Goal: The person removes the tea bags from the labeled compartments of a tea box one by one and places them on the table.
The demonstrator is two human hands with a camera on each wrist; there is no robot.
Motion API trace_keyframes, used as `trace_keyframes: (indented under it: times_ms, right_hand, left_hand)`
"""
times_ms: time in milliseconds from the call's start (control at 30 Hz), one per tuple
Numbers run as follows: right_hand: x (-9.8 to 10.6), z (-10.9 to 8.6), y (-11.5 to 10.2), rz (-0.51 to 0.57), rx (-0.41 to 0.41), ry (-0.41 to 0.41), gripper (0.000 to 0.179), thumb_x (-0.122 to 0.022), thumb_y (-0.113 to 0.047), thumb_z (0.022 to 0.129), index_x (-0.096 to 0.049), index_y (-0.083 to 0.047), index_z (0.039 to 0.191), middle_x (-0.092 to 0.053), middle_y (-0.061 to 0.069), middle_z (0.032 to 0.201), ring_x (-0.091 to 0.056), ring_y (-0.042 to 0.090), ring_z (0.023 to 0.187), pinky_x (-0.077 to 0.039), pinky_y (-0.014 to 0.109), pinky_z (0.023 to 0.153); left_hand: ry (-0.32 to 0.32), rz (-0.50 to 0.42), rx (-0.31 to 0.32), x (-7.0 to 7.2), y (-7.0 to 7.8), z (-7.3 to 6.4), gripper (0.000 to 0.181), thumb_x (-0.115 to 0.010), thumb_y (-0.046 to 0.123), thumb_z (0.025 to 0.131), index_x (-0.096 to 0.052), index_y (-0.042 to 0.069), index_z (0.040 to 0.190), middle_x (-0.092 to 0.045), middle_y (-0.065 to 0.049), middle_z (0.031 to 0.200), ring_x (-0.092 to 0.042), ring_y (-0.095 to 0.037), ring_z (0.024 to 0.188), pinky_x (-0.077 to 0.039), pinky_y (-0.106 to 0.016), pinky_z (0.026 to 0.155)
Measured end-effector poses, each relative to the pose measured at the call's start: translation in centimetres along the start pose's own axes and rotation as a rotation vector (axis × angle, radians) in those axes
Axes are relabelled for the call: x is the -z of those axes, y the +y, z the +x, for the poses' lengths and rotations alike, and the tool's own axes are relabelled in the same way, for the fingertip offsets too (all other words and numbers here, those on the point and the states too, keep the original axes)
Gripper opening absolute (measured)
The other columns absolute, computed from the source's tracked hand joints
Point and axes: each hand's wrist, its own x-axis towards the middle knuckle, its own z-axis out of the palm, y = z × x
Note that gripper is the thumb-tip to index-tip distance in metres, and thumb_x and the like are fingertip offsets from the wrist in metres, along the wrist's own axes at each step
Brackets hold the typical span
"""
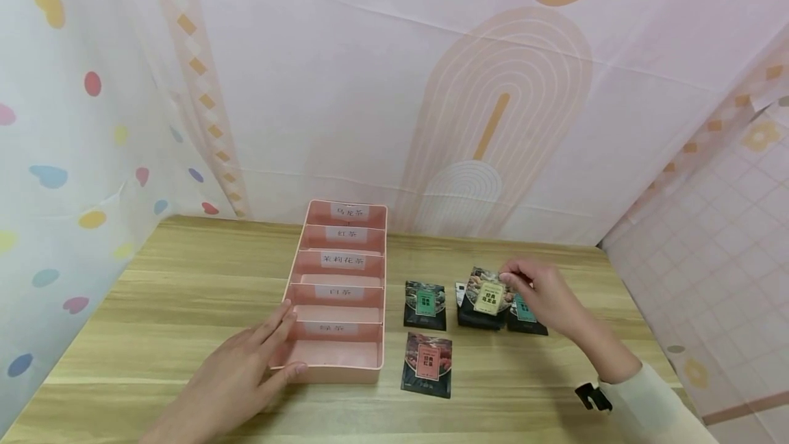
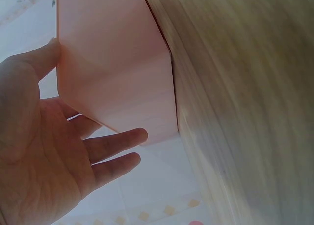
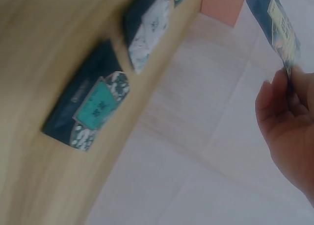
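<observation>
My right hand [image 1: 542, 293] pinches the corner of a dark tea packet with a yellow label [image 1: 489, 299], lifted off the table in the right wrist view. In the head view it overlaps a white-labelled tea packet [image 3: 152, 29]. Just below that hand lies a teal-labelled tea packet [image 1: 525, 315]. My left hand [image 1: 237, 365] rests at the near left corner of a pink divided box [image 1: 342, 375], thumb on the front rim and straight fingers along the left side. The box has several compartments, each with a white paper label in Chinese.
Right of the box lie a green-labelled tea packet [image 1: 425, 305] and, nearer, a red-labelled tea packet [image 1: 427, 364]. A wood-grain table [image 1: 166, 307] bears everything. Patterned white cloth [image 1: 345, 88] hangs behind its far edge and on both sides.
</observation>
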Motion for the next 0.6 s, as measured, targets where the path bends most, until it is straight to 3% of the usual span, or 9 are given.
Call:
trace_keyframes:
  times_ms: [433, 600]
  right_hand:
    - [-1.0, -2.2, 1.1, 0.109, -0.145, -0.119, 0.011, -0.063, 0.0, 0.103, -0.071, -0.007, 0.099, -0.063, -0.005, 0.084, -0.06, 0.011, 0.07, -0.054, 0.027, 0.059]
    - [-1.5, -3.0, 1.6, 0.119, -0.166, -0.148, 0.011, -0.064, 0.0, 0.102, -0.071, -0.008, 0.098, -0.063, -0.005, 0.082, -0.058, 0.01, 0.069, -0.052, 0.026, 0.059]
  left_hand:
    - [0.001, 0.001, -0.005, 0.0, 0.0, 0.0, 0.076, -0.071, 0.049, 0.098, -0.052, -0.001, 0.152, -0.047, -0.017, 0.16, -0.061, -0.036, 0.131, -0.052, -0.055, 0.104]
    - [0.003, 0.005, -0.006, 0.0, 0.0, 0.1, 0.076, -0.07, 0.05, 0.098, -0.053, -0.001, 0.151, -0.047, -0.018, 0.16, -0.061, -0.036, 0.131, -0.052, -0.055, 0.103]
